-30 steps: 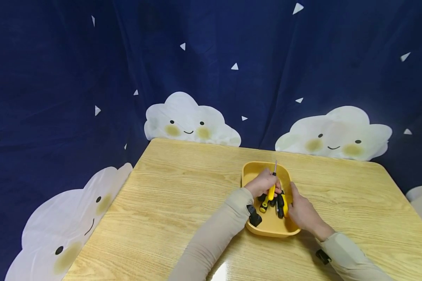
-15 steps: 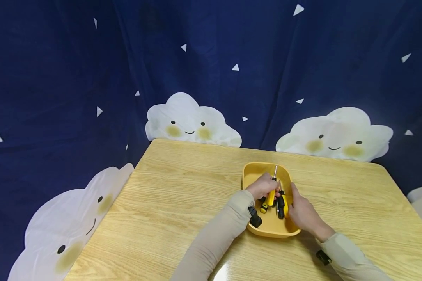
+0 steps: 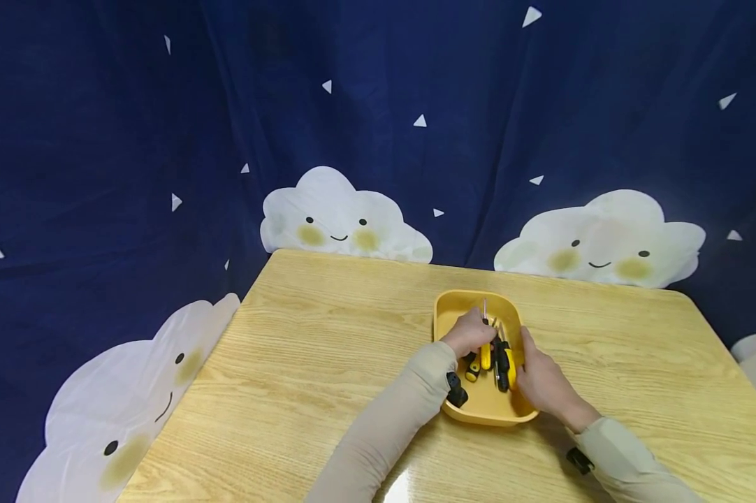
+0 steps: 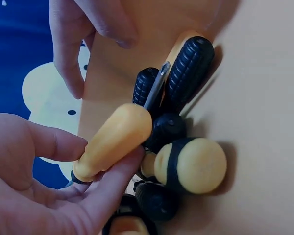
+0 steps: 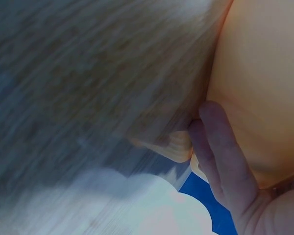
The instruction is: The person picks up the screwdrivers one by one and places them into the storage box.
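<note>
My left hand (image 3: pixel 469 333) pinches a yellow-handled screwdriver (image 3: pixel 485 355) inside a yellow-orange bin (image 3: pixel 488 420). In the left wrist view, its yellow handle (image 4: pixel 120 137) sits between thumb and fingers, butt end towards the camera. Beneath it lie several more screwdrivers, among them a black ribbed handle (image 4: pixel 191 63), and a round yellow butt with a black band (image 4: pixel 198 165). A bare metal tip (image 4: pixel 159 83) points up among them. My right hand (image 3: pixel 544 377) grips the bin's right wall; the right wrist view has its fingers (image 5: pixel 223 142) along the wall's outer face.
The bin stands on a light wooden table (image 3: pixel 328 335), towards the right. Behind and to the left hangs a dark blue curtain (image 3: pixel 378 126) with white clouds. Black wrist cameras are strapped to both sleeves; the left one (image 3: pixel 456 391) hangs over the bin's near left edge.
My left hand has lowered the screwdriver a little deeper into the bin, and its metal tip has swung to the left. The right hand and the bin stay where they were.
</note>
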Demonstrator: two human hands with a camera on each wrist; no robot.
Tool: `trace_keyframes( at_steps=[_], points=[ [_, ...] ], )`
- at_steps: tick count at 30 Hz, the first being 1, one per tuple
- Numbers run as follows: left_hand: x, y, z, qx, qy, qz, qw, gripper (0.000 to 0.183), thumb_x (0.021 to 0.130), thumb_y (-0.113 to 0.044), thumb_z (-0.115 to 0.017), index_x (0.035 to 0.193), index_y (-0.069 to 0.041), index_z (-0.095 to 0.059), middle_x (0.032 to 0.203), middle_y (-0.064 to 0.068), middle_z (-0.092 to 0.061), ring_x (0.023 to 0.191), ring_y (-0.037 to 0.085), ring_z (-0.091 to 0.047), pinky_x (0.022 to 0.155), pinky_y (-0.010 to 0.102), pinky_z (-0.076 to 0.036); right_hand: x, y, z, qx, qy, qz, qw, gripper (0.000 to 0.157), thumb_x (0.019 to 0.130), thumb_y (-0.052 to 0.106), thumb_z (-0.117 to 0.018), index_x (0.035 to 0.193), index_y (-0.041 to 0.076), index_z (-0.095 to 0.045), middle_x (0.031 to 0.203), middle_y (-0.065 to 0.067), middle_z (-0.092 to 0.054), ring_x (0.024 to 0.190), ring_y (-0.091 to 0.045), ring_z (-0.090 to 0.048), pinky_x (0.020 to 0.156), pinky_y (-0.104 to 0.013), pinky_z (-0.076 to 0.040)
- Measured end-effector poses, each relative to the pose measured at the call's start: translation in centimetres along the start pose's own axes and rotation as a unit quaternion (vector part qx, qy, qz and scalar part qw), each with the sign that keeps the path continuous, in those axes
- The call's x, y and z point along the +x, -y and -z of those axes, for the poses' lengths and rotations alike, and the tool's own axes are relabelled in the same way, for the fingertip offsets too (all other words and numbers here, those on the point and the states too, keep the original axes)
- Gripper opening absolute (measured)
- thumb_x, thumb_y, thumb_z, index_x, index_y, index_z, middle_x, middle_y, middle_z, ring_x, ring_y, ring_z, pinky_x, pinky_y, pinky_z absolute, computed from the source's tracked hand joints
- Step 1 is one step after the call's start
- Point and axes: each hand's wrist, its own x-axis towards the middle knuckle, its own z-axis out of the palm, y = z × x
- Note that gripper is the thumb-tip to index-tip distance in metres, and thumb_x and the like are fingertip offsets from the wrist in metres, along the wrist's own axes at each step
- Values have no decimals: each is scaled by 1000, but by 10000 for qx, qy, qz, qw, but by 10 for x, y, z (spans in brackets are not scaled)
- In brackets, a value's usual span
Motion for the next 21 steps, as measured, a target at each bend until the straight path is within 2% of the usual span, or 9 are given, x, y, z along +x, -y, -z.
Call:
trace_keyframes(
  at_steps=[2,4,7,10,14,21],
  points=[
    [0,0,0,199,-136,2,9997,37,88,-9,-62,122,-3,-48,88,7,-55,71,19,-58,66,35,-54,0,1,1,4,9,-1,10000,69,88,-2,-43,145,-11,-6,106,-40,-55,67,-24,-57,58,-38,-48],
    [1,0,-1,403,-252,-26,9989,31,86,-10,-64,114,-2,-53,85,6,-56,70,19,-60,62,33,-54,0,1,1,-1,10,-4,10000,69,88,-2,-43,145,-11,-6,110,-41,-53,69,-25,-57,59,-39,-48],
    [0,0,-1,446,-242,-23,9987,23,85,-8,-65,105,-2,-55,82,7,-56,69,22,-64,60,33,-55,-1,2,2,7,54,-43,10000,68,88,-1,-42,145,-11,-6,111,-41,-53,68,-24,-57,58,-37,-48],
    [-1,0,-1,395,-181,-3,9991,20,85,-5,-64,103,-2,-54,82,7,-56,70,24,-65,61,33,-56,-1,2,1,3,70,-67,10000,68,88,-1,-42,145,-11,-6,108,-40,-54,65,-23,-56,56,-36,-47],
    [-2,-1,-1,457,-175,24,9988,18,85,-3,-62,100,-2,-53,81,7,-54,70,24,-65,60,32,-56,-1,1,0,-31,-4,-35,10000,68,88,0,-42,145,-12,-7,105,-40,-55,68,-26,-58,58,-40,-48],
    [-3,0,-1,984,-332,-95,9946,11,86,-9,-63,88,-6,-53,75,5,-53,63,22,-64,57,30,-55,-1,1,0,-79,-58,2,10000,67,88,0,-42,144,-12,-8,103,-40,-56,71,-28,-59,62,-44,-49]
  ],
)
